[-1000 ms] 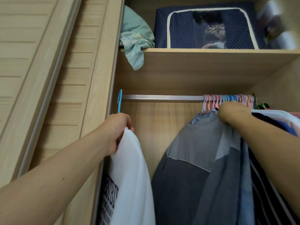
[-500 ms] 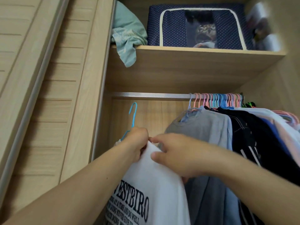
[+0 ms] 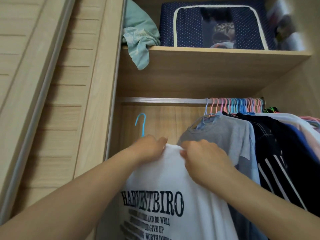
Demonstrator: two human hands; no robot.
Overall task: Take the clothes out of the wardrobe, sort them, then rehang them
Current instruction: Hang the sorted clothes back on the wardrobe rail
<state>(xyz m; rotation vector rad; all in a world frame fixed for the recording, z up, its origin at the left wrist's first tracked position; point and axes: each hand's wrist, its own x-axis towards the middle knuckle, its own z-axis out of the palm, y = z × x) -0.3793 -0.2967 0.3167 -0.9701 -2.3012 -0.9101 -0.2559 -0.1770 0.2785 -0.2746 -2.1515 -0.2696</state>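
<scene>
A white T-shirt (image 3: 166,181) with dark printed lettering hangs on a blue hanger (image 3: 142,123), below the metal rail (image 3: 164,100) and off it. My left hand (image 3: 149,148) grips the shirt's top at the hanger. My right hand (image 3: 206,160) pinches the shirt's shoulder fabric just to the right. A grey T-shirt (image 3: 223,135) hangs first in the row on the rail. Behind it hang dark and white clothes (image 3: 284,153) on several pink and blue hangers (image 3: 239,104).
The shelf (image 3: 207,54) above the rail carries a crumpled teal cloth (image 3: 140,40) drooping over its edge and a navy dotted storage box (image 3: 190,25). The slatted wooden door (image 3: 52,84) stands at the left. The rail's left half is bare.
My right hand left the grey shirt on the rail and came to the white shirt's shoulder. The white shirt turned, showing its print. The blue hanger sits lower, below the rail.
</scene>
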